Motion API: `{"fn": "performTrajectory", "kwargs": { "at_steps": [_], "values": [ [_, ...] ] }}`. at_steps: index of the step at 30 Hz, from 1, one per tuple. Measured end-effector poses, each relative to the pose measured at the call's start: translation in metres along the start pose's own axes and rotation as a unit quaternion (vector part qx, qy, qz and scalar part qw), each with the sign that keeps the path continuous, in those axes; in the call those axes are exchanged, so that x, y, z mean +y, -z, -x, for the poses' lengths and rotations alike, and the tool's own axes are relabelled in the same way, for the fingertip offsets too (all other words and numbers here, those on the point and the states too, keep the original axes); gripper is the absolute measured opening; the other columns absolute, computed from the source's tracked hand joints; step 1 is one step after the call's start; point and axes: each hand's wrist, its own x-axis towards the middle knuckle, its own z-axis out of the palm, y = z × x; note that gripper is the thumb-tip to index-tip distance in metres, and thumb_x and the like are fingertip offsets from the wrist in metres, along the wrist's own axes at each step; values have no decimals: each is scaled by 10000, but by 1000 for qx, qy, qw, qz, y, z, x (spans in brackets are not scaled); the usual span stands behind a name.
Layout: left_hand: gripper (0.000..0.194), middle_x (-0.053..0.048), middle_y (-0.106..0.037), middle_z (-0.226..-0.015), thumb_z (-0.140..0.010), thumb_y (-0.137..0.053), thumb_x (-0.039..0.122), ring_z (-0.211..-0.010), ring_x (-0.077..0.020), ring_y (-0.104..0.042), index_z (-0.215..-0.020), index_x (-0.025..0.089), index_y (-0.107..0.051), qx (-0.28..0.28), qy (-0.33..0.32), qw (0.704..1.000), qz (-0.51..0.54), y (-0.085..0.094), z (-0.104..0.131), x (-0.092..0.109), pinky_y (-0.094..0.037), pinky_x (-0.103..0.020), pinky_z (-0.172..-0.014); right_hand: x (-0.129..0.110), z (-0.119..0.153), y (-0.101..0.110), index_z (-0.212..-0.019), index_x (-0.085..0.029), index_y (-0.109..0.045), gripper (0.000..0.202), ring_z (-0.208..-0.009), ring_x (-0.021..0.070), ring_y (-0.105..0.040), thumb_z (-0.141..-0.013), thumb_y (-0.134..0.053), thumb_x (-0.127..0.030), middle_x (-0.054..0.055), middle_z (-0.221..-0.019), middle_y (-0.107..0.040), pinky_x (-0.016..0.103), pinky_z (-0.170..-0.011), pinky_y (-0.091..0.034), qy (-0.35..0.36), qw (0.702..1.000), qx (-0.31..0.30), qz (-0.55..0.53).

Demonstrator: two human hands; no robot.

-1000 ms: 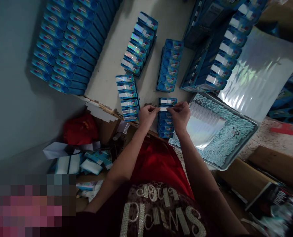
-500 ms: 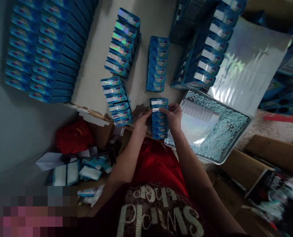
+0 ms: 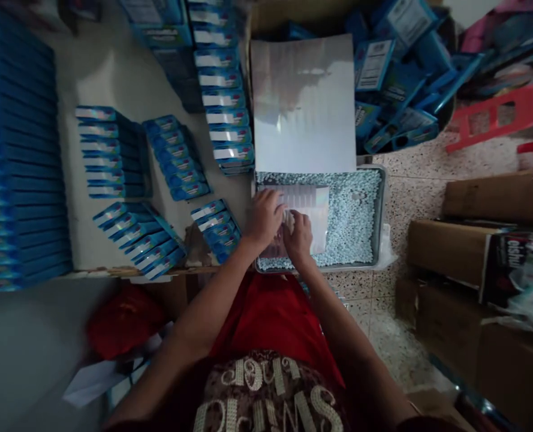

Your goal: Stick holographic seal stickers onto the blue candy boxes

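Note:
Both hands are over a shiny sticker sheet (image 3: 318, 219) that lies on pale blue pellets in a metal tray (image 3: 380, 219). My left hand (image 3: 265, 217) rests at the sheet's left part, its fingers bent towards the other hand. My right hand (image 3: 298, 234) is close beside it, fingers curled at the sheet. Something small and pale shows between the fingertips, too blurred to name. Left of the hands, a short row of blue boxes (image 3: 216, 231) stands at the table's front edge, with white strips on the nearest tops.
More rows of blue boxes (image 3: 135, 237) stand on the table (image 3: 86, 240), with a tall stack (image 3: 36, 174) at far left. A large silvery sheet (image 3: 304, 108) lies behind the tray. Loose blue boxes (image 3: 401, 78) fill a container at back right. Cardboard boxes (image 3: 446, 252) sit at right.
The view has turned to the right. Both hands have left the short row of blue boxes and moved right onto the sticker sheet in the tray.

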Motion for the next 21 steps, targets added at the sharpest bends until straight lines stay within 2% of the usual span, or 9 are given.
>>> {"fn": "performTrajectory", "kwargs": {
  "at_steps": [3,4,6,10,13,16,19,21],
  "values": [
    [409,-179,-684,-1339,-866,-786,190,-1334,-367,-578,-1265,186,-698,-82,-86,979,-165,-61,-66,31,-426,-483,-1151,43,5,14,-1308,-170,-606,429,-1091,325,-633,-918,-697,-325,187,-1200,-633,470,-896,-569,-56,998,16,11],
    [411,-187,-684,-1340,-845,-807,175,-1320,-367,-586,-1242,165,-704,-103,-96,972,-189,-75,-81,37,-428,-471,-1137,52,7,15,-1263,-178,-615,397,-1067,319,-637,-916,-715,-344,176,-1176,-637,467,-892,-573,-58,998,13,2],
    [346,-185,-710,-1284,-802,-840,159,-1260,-365,-616,-1133,147,-740,-129,-90,968,-198,-91,-101,45,-439,-443,-1095,66,11,13,-1185,-207,-629,317,-1053,304,-637,-932,-721,-375,148,-1143,-647,459,-914,-572,-38,999,13,-21],
    [73,-125,-761,-1000,-842,-757,189,-1030,-311,-676,-906,167,-783,-169,-54,969,-172,-95,-117,50,-473,-369,-942,83,3,13,-1208,-219,-648,285,-1029,273,-637,-973,-673,-377,128,-1134,-660,437,-932,-569,-2,998,16,-64],
    [151,-105,-745,-926,-913,-643,209,-943,-278,-672,-865,181,-784,-176,-60,964,-191,-94,-121,50,-465,-340,-867,89,-29,32,-1363,-216,-627,372,-1138,299,-632,-1021,-577,-352,162,-1229,-652,484,-988,-561,15,995,71,-69],
    [195,-106,-725,-892,-926,-614,194,-902,-267,-666,-793,179,-755,-183,-69,960,-202,-98,-124,51,-448,-338,-839,89,-74,59,-1497,-245,-579,453,-1339,351,-549,-1060,-468,-287,179,-1406,-605,598,-1139,-471,74,989,126,-14],
    [223,-92,-699,-814,-920,-627,194,-823,-245,-642,-723,182,-729,-191,-54,965,-172,-103,-127,53,-429,-336,-813,86,-112,76,-1520,-219,-581,477,-1317,372,-539,-1067,-435,-250,173,-1461,-599,628,-1158,-442,134,987,78,48],
    [231,-71,-673,-746,-907,-646,201,-756,-231,-612,-688,188,-719,-199,-37,969,-145,-104,-129,54,-415,-336,-787,86,-124,78,-1521,-196,-585,486,-1262,368,-545,-1064,-422,-228,174,-1451,-617,611,-1135,-461,157,984,39,71]
  ]
}}
